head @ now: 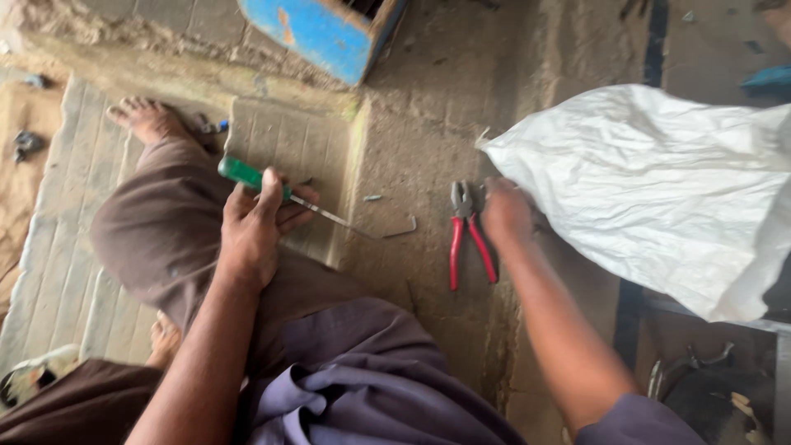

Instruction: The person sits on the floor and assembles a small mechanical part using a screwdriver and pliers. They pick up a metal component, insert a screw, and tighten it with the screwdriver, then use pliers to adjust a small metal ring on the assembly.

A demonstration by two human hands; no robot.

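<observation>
My left hand rests on my bent knee, fingers curled shut around a screwdriver. Its smooth green plastic handle juts up and left past my thumb; the thin bright steel shaft runs down and right over the gritty concrete floor. Near the tip of the shaft lies a small bent metal rod, L-shaped and dull grey.

My right hand is pressed knuckles-up against the lower edge of a white woven sack, crinkled and plasticky, with frayed threads at its corner. The fingertips are tucked beneath the hand, so I cannot tell whether they pinch the sack or merely touch it.

Just beside that hand, to its left, a pair of pliers lies flat on the concrete: grey steel jaws pointing away from me, red-sleeved handles splayed slightly apart toward me.

My legs are draped in soft brown cloth, one bare foot on a ribbed woven mat. A chipped blue wooden box stands at the top edge.
</observation>
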